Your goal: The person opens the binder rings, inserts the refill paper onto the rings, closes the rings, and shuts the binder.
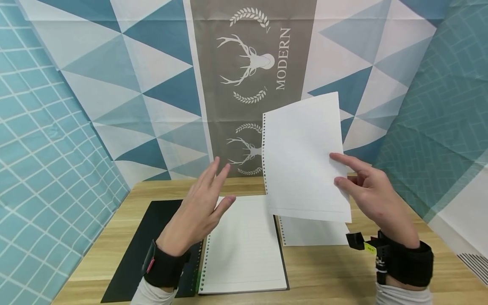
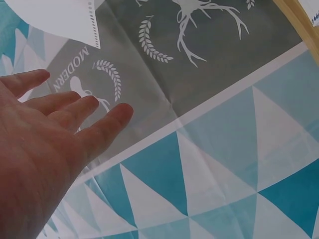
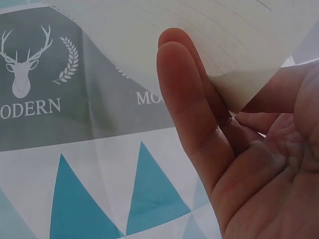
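Observation:
A loose white sheet (image 1: 305, 156) with punched holes down its left edge is held up by my right hand (image 1: 371, 190), which pinches its right edge. In the right wrist view the sheet (image 3: 224, 45) lies between the fingers of my right hand (image 3: 214, 134). My left hand (image 1: 198, 203) hovers over the left part of an opened notebook (image 1: 244, 250), fingers spread and holding nothing. The left wrist view shows that hand (image 2: 50, 129) with its fingers extended, and a corner of the sheet (image 2: 60, 17) beyond them.
Under the raised sheet, another punched sheet (image 1: 316, 232) lies on the wooden table (image 1: 316, 271), right of the notebook. The notebook's black cover (image 1: 133, 250) is folded out to the left. A patterned cloth (image 1: 156, 76) stands behind the table.

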### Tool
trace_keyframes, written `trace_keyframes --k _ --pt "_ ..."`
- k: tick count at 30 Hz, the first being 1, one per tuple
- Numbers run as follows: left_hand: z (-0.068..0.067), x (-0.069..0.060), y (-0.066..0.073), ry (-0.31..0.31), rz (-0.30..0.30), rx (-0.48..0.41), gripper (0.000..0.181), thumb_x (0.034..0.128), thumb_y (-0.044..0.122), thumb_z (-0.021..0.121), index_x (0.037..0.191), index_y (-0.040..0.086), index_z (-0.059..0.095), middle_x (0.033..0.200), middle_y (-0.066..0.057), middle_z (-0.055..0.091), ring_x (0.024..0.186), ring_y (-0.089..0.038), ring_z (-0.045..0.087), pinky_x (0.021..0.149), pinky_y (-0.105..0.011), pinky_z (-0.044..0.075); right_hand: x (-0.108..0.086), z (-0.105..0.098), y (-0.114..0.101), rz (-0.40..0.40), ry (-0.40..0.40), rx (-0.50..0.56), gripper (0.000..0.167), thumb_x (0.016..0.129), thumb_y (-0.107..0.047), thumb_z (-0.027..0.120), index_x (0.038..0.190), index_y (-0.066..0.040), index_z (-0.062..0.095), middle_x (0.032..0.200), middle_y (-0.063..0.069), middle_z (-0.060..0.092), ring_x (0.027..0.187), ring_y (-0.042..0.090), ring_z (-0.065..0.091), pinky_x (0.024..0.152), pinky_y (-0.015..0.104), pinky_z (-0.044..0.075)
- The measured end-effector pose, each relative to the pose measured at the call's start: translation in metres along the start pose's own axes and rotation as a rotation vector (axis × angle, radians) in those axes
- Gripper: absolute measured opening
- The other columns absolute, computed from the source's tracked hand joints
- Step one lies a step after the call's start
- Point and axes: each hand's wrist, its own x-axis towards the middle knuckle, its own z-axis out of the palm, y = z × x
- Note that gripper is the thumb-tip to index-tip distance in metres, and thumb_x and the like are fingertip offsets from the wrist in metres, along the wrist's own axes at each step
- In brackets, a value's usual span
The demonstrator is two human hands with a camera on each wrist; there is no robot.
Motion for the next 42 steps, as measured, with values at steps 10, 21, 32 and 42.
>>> trace_keyframes --k 10,21,32,42 --pt "-0.003 -0.001 -0.002 -0.007 -0.020 -0.018 0.073 0.1061 0.049 0.047 0.165 0.018 0.016 0.173 -0.011 0.009 0.158 -0.033 0.021 0.122 -0.059 0.029 0.003 0.010 -0.005 -0.057 -0.023 0.006 0.057 0.099 -0.010 0.066 0.151 -0.026 0.050 0.153 0.008 0.048 0.051 0.020 0.041 0.048 0.030 0.036" --pt "-0.004 -0.001 -0.004 -0.001 -0.026 -0.019 0.073 0.1060 0.050 0.047 0.165 0.019 0.016 0.173 -0.010 0.009 0.158 -0.033 0.022 0.122 -0.060 0.029 0.007 0.024 -0.012 -0.103 -0.067 0.033 0.057 0.098 -0.004 0.065 0.151 -0.020 0.051 0.124 0.011 0.062 0.047 0.020 0.038 0.049 0.029 0.039" --pt "-0.005 -0.002 -0.008 -0.004 -0.031 -0.017 0.074 0.1057 0.048 0.049 0.165 0.017 0.017 0.173 -0.012 0.008 0.158 -0.034 0.021 0.123 -0.059 0.027 0.008 0.035 -0.018 -0.123 -0.113 0.094 0.060 0.096 0.000 0.066 0.152 -0.016 0.049 0.144 0.012 0.055 0.048 0.016 0.040 0.049 0.028 0.038" --pt "-0.003 -0.003 -0.010 -0.007 -0.035 -0.026 0.073 0.1065 0.047 0.047 0.165 0.018 0.015 0.173 -0.013 0.007 0.158 -0.035 0.019 0.122 -0.061 0.026 0.009 0.043 -0.022 -0.124 -0.161 0.097 0.063 0.096 0.002 0.065 0.154 -0.014 0.046 0.158 0.014 0.045 0.077 0.013 0.067 0.071 0.018 0.054"
